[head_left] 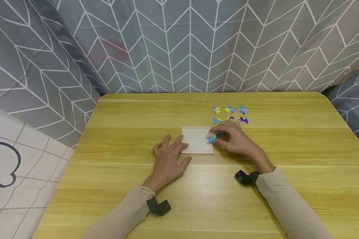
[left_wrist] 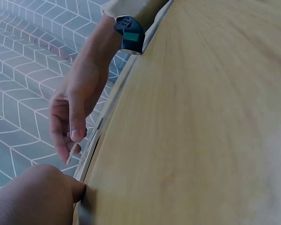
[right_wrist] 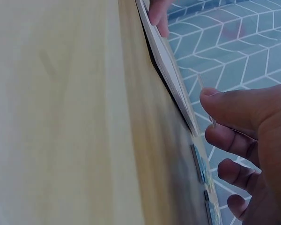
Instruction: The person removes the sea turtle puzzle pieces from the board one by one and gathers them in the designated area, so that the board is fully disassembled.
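A shallow, pale puzzle tray (head_left: 197, 141) with a raised rim lies on the wooden table. My left hand (head_left: 169, 162) rests spread at its left side, with fingertips over the tray's left edge. Between thumb and fingers, my right hand (head_left: 234, 137) pinches a jigsaw piece (head_left: 211, 136) coloured pink, green and blue. This piece overlaps the tray's right rim in the head view and appears edge-on as a thin piece (right_wrist: 207, 101) in the right wrist view. Under and beyond my right hand lie several loose jigsaw pieces (head_left: 217, 110), partly hidden by it.
Yellow, blue and purple pieces (head_left: 243, 120) sit in loose rows at the tray's far right. The wooden table (head_left: 131, 116) ends at a grey patterned curtain (head_left: 179, 46) behind. Each wrist carries a black camera band (head_left: 158, 206).
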A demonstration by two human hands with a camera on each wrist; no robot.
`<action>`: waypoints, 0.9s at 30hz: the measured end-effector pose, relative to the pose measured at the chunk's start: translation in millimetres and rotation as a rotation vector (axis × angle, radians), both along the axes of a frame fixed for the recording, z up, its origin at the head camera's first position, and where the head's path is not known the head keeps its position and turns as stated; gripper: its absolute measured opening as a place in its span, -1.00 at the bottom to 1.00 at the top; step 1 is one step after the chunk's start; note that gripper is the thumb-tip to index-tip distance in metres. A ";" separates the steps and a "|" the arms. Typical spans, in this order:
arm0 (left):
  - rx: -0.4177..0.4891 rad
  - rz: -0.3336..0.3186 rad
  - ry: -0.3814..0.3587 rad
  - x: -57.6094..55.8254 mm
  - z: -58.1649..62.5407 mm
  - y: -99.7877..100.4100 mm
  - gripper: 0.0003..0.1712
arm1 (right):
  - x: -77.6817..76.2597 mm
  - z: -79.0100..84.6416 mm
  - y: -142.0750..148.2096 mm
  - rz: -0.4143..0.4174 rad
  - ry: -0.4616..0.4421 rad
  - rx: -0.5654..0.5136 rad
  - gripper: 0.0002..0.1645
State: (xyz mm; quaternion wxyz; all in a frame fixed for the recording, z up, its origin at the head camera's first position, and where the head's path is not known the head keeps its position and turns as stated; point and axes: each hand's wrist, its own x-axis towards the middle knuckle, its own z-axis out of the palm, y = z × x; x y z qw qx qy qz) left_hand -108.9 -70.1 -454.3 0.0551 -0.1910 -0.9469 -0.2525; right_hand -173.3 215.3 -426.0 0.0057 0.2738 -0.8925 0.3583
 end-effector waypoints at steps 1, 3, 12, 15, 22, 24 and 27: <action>0.000 0.001 0.000 0.0 -0.3 0.0 -0.54 | -0.7 -0.5 1.5 -0.004 0.004 -0.006 -0.56; 0.000 0.002 0.003 0.2 -0.9 0.1 -0.54 | -2.1 -2.4 5.0 -0.013 0.019 -0.014 -0.57; 0.013 -0.005 0.011 1.8 -1.7 1.1 -0.54 | -0.3 -4.7 24.0 -0.076 0.100 -0.067 -0.56; 0.012 -0.003 0.007 2.0 -1.6 1.3 -0.54 | 2.7 -4.7 33.3 -0.115 0.130 -0.077 -0.56; 0.001 -0.002 0.012 1.0 -1.6 0.9 -0.53 | 7.2 -8.1 57.7 -0.193 0.173 -0.101 -0.55; 0.000 -0.002 0.012 0.9 -1.2 0.6 -0.53 | 7.6 -9.9 63.5 -0.210 0.170 -0.113 -0.54; 0.002 -0.002 0.015 0.8 -1.3 0.4 -0.54 | 7.6 -13.6 70.4 -0.238 0.159 -0.132 -0.54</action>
